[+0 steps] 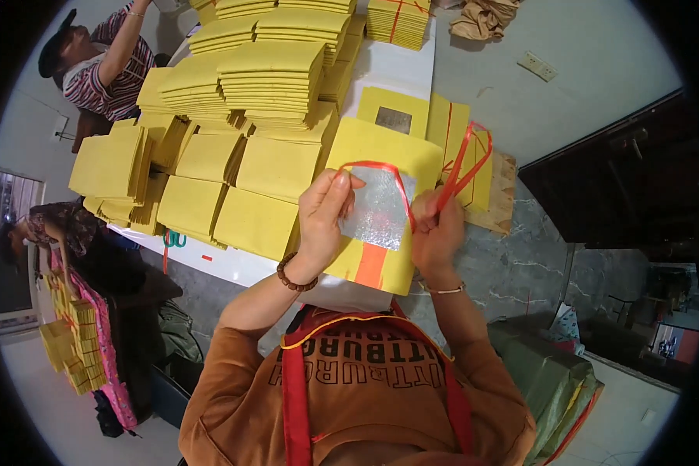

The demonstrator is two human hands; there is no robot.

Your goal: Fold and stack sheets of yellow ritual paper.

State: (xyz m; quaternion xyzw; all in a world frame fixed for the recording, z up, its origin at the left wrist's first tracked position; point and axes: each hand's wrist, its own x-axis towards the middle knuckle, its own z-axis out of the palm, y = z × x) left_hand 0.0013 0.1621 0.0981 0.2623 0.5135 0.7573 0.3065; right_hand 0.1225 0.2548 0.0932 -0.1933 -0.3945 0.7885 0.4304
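Observation:
In front of me lies a yellow paper stack (388,141) with a square of silver foil (374,206) and an orange stripe (371,266) on its top sheet. A red plastic ribbon (374,164) arches over the foil between my hands. My left hand (325,216) is closed, pinching one part of it between thumb and finger at the foil's left edge. At the foil's right edge, my right hand (439,233) is closed around the ribbon, and a long loop of it sticks up above the fist. Some of the right fingers are hidden.
Tall piles of folded yellow paper (276,70) cover the table's left and far side. A bundle tied with red ribbon (458,140) sits right of my stack. Green-handled scissors (175,239) lie at the table's near edge. Two people (113,66) are at the left.

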